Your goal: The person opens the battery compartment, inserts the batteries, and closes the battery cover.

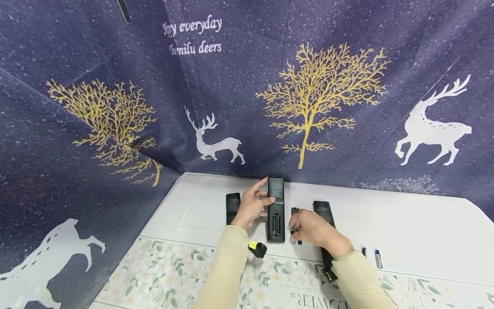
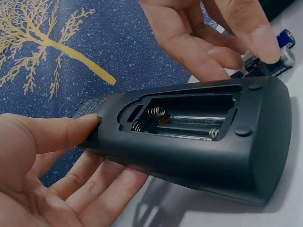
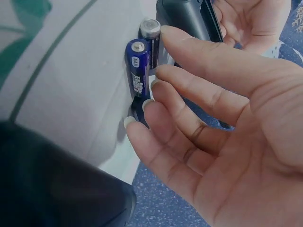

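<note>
My left hand (image 1: pixel 251 210) grips a black remote control (image 1: pixel 275 193) by its upper part, thumb on the back and fingers along the side. Its battery compartment (image 2: pixel 189 118) is uncovered, with coil springs and bare slots showing. To the right of the remote, my right hand (image 3: pixel 213 113) is at two AAA batteries lying side by side. Its thumb touches the silver-ended battery (image 3: pixel 151 30), and the other fingers are loosely bent beside it. The blue battery (image 3: pixel 138 66) lies alongside. A small black piece (image 1: pixel 295 210) shows just beyond the right fingers, partly hidden.
Another black remote (image 1: pixel 232 204) lies left of the left hand, and a third remote (image 1: pixel 322 208) lies partly under the right forearm. Two more batteries (image 1: pixel 378 259) are farther right. A floral cloth (image 1: pixel 162 266) covers the near part of the white table (image 1: pixel 405 214); a dark-blue curtain (image 1: pixel 247 86) hangs behind.
</note>
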Demonstrator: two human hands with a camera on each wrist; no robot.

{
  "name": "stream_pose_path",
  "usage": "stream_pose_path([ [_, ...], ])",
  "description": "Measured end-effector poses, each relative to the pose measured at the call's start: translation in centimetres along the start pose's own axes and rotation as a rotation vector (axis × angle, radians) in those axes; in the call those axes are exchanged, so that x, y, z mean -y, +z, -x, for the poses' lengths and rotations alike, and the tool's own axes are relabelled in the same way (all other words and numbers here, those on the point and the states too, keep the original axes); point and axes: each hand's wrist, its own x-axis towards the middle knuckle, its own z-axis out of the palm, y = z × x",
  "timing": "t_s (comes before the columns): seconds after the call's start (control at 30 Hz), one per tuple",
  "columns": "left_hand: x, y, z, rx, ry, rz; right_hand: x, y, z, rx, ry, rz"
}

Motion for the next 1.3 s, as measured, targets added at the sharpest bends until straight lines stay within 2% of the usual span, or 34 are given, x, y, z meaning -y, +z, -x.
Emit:
stream_pose_path([
  [0.6,0.13,0.00,0.00,0.004,0.009,0.003,-0.12,0.17,0.03,-0.015,0.014,-0.017],
  [0.83,0.01,0.03,0.01,-0.003,0.009,0.006,-0.18,0.20,0.17,-0.021,-0.007,-0.065],
  [1.3,-0.04,0.10,-0.02,0.001,0.008,0.010,-0.17,0.11,0.33,-0.024,-0.079,-0.077],
])
